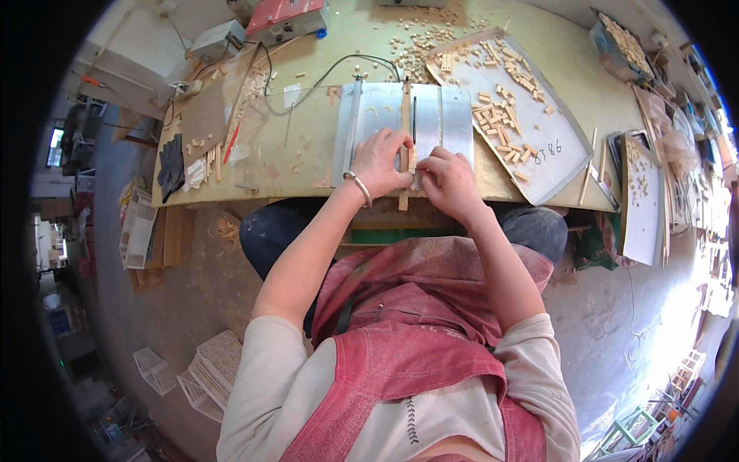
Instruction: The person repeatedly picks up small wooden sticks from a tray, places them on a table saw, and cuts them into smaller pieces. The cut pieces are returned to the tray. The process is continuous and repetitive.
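Seemingly, alignment is in hand: at the frame's upper centre, the left hand point(379, 160) and right hand point(452, 182) flank a small wooden block point(412, 159) beside the wooden guide strip point(406, 114); firm grip, cannot tell. Next calls for fingertips clear of the dark slot point(416, 119).

Place: woodworking workshop | slotted metal plate point(456, 115) | scattered wooden blocks point(419, 52) | dusty red apron point(423, 346) | plastic crates point(214, 369)
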Demonstrator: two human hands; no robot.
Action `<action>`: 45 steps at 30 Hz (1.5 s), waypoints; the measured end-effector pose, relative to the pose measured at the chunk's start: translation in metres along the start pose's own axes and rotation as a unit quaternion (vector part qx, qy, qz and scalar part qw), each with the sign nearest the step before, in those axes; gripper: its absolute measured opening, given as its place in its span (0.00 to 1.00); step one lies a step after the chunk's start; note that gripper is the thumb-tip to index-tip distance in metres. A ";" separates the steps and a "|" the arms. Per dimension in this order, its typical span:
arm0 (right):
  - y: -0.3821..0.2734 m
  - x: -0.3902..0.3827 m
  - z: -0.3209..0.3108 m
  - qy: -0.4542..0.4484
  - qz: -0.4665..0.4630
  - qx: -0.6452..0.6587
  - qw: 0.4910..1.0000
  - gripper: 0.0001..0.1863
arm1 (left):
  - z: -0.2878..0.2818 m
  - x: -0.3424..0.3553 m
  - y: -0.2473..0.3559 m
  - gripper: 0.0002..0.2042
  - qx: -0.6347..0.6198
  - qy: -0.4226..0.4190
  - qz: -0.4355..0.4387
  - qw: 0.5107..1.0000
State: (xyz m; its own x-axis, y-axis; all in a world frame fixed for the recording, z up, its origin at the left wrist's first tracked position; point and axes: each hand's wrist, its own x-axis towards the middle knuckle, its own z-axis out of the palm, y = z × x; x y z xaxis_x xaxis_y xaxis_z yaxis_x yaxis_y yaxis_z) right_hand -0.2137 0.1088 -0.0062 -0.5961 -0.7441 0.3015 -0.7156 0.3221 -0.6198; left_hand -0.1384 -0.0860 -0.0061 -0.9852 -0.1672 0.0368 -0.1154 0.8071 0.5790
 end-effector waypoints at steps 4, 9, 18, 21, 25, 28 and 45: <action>0.002 0.000 0.003 0.000 0.001 0.028 1.000 0.07 | 0.001 0.001 0.000 0.25 -0.001 0.001 0.004 1.000; -0.001 -0.004 0.001 -0.049 -0.030 -0.045 0.997 0.10 | 0.001 0.002 0.001 0.25 -0.001 0.003 -0.001 1.000; 0.005 0.003 0.001 -0.015 -0.009 -0.042 0.999 0.12 | -0.001 0.001 0.003 0.26 0.003 0.009 0.000 1.000; 0.006 0.003 0.003 -0.017 -0.007 -0.041 0.999 0.12 | -0.001 0.001 0.003 0.26 -0.010 0.010 0.002 1.000; 0.006 0.004 0.003 -0.018 -0.002 -0.036 0.999 0.12 | 0.001 0.002 -0.001 0.26 -0.039 0.022 0.018 0.999; 0.003 0.004 -0.002 0.001 -0.004 -0.062 0.998 0.14 | -0.005 0.005 0.006 0.25 -0.044 -0.014 -0.031 0.998; 0.106 -0.080 -0.105 0.254 0.170 -0.082 0.949 0.17 | -0.002 0.027 -0.007 0.22 -0.068 0.017 -0.040 0.997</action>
State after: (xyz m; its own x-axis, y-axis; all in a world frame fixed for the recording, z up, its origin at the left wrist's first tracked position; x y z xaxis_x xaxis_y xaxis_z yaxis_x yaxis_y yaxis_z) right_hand -0.2803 0.2640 -0.0199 -0.8711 -0.2162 0.4409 -0.4731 0.6104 -0.6353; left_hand -0.1637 -0.0969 -0.0077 -0.9682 -0.2498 0.0125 -0.1735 0.7066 0.6860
